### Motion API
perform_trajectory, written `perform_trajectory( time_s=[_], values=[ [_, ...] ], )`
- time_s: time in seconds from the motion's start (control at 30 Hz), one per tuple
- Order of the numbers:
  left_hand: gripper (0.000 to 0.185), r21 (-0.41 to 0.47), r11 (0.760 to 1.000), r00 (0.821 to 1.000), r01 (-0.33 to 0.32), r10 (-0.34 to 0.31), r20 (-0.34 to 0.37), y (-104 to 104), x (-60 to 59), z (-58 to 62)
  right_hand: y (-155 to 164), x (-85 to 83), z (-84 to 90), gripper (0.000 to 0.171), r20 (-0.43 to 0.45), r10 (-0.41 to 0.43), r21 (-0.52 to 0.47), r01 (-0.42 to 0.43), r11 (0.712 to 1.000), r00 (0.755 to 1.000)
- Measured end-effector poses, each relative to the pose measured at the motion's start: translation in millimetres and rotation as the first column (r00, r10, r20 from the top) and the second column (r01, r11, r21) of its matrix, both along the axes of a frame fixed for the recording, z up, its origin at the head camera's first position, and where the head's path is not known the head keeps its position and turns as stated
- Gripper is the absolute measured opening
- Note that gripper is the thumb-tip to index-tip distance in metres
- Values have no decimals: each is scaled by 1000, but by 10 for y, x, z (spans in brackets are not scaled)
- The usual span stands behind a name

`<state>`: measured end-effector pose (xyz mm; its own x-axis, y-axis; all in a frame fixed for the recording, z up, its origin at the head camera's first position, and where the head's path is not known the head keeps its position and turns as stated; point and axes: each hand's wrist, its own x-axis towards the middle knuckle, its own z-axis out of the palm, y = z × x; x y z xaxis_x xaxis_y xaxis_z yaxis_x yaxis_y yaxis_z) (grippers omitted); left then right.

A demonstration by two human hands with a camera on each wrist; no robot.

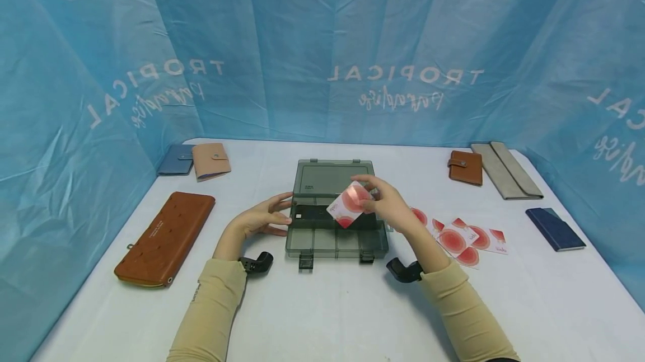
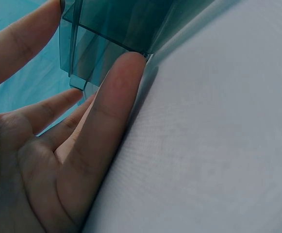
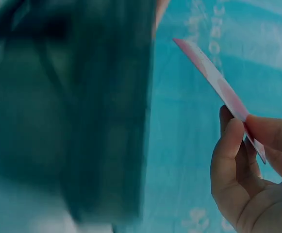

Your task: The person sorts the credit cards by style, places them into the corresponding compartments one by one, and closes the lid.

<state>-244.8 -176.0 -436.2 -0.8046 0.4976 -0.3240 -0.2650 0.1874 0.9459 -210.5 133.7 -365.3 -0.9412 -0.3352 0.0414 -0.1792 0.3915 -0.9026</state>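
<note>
White cloth covers the table (image 1: 322,306), ringed by blue curtains, and at its middle an open smoky-grey compartment box (image 1: 336,241) lies with its long axis running left to right. The right hand (image 1: 390,205) pinches a pink-and-white card (image 1: 349,204) between thumb and fingertips, tilted, held above the box's middle, so the compartments lie directly below it. The left hand (image 1: 264,217), fingers straight and spread, touches the box's left wall.
</note>
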Motion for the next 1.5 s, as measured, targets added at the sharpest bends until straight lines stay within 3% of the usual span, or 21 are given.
perform_trajectory(
  time_s=[0.17,0.33,0.53,0.73,1.0,1.13,1.3,1.5],
  values=[
    [84,7,1000,1000,-4,4,-3,1,-10,-5,-242,100,-99,32,19,13,29,-13,999,1000],
    [85,18,1000,1000,-1,1,-6,-3,-15,-9,-401,165,-237,18,-65,0,188,12,982,998],
    [85,20,1000,1000,7,-7,-7,-8,-7,-19,-493,205,-373,13,-90,94,311,-61,949,991],
    [85,17,1000,1000,5,-5,-3,-7,0,-16,-533,233,-427,11,-84,181,419,-129,899,980],
    [85,18,1000,1000,4,-4,-2,-6,-3,-12,-547,236,-434,28,-50,226,567,-159,808,973],
    [86,17,1000,1000,2,-2,1,-9,-5,-20,-542,224,-442,32,-24,247,584,-186,790,969],
    [86,12,1000,1000,-7,7,4,-6,-4,-20,-460,214,-399,33,-16,273,552,-219,805,962],
    [85,8,1000,1000,3,-3,2,-10,-2,-4,-127,169,-241,29,-96,232,433,-169,885,968]
  ],
)
